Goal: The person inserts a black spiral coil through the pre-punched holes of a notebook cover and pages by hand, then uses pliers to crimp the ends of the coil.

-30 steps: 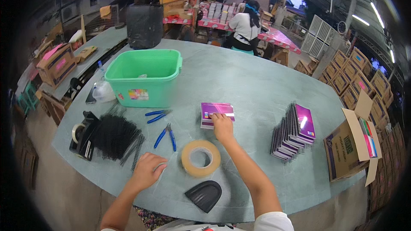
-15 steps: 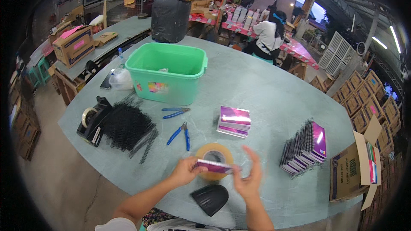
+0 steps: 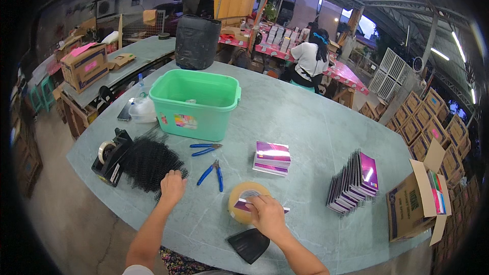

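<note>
My right hand [image 3: 268,215] grips a small purple notebook [image 3: 283,209], tilted nearly edge-on above a wide roll of tape [image 3: 235,199]. At the right edge of a heap of black spiral binding coils [image 3: 147,160], my left hand [image 3: 172,187] has its fingers curled down; what they pinch is hidden. Two blue-handled cutters [image 3: 210,174] lie between the coils and a short stack of purple notebooks [image 3: 272,158]. Farther right stands a stack of purple notebooks with black coils along their edges [image 3: 353,183]. A black scoop-shaped piece [image 3: 249,245] lies below the tape roll.
A green plastic tub [image 3: 196,123] stands at the back left, near a black tape dispenser [image 3: 111,156]. An open carton [image 3: 407,209] with booklets inside sits at the right edge. Beyond the table, a person in white [image 3: 308,58] sits by a pink-covered table.
My left hand has let go of the notebook and moved left to the coil heap. The right hand now holds the notebook alone. The whole view has shifted slightly.
</note>
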The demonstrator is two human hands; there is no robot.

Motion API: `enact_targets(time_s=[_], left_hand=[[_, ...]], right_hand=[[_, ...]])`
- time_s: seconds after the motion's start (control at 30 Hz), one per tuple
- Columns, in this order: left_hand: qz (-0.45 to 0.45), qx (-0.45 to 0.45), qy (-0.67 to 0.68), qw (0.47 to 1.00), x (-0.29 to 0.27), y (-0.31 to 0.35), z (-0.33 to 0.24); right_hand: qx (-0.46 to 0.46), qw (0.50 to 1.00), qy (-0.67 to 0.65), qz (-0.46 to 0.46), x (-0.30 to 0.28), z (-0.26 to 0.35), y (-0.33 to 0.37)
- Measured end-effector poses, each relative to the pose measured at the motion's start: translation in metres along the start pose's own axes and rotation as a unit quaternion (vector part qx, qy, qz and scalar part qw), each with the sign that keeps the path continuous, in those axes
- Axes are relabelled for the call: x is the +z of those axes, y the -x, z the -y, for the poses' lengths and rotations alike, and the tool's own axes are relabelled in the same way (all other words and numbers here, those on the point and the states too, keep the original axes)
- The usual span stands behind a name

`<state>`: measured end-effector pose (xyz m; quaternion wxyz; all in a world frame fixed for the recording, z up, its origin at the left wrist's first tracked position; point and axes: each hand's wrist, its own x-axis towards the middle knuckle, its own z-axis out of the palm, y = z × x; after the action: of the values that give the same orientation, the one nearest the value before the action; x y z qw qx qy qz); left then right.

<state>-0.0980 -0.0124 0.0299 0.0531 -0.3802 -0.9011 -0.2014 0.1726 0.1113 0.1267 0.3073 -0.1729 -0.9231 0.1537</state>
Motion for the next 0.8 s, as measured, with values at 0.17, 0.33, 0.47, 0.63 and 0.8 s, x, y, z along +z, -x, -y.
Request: enact_targets(time_s=[0.17,0.33,0.47,0.63,0.8], left_hand=[[0.014,0.012,0.021,1.000,-0.004,-0.006,0.005],[-0.044,0.054,0.020,0.997,-0.030,-0.002,-0.017],[-0.075,0.149,0.170,0.971,-0.029,0.014,-0.049],[0.047,0.224,0.349,0.909,-0.060,0.047,-0.115],[0.033,0.191,0.340,0.920,-0.054,0.056,-0.124]], right_hand=[[0.012,0.999,0.005,0.031,-0.001,-0.009,0.004],[0.018,1.000,-0.015,0.015,0.009,-0.019,-0.003],[0.062,0.998,-0.017,0.025,0.012,-0.017,-0.011],[0.066,0.997,-0.035,0.037,0.009,-0.020,-0.012],[0.069,0.994,-0.067,0.053,0.004,-0.013,-0.015]])
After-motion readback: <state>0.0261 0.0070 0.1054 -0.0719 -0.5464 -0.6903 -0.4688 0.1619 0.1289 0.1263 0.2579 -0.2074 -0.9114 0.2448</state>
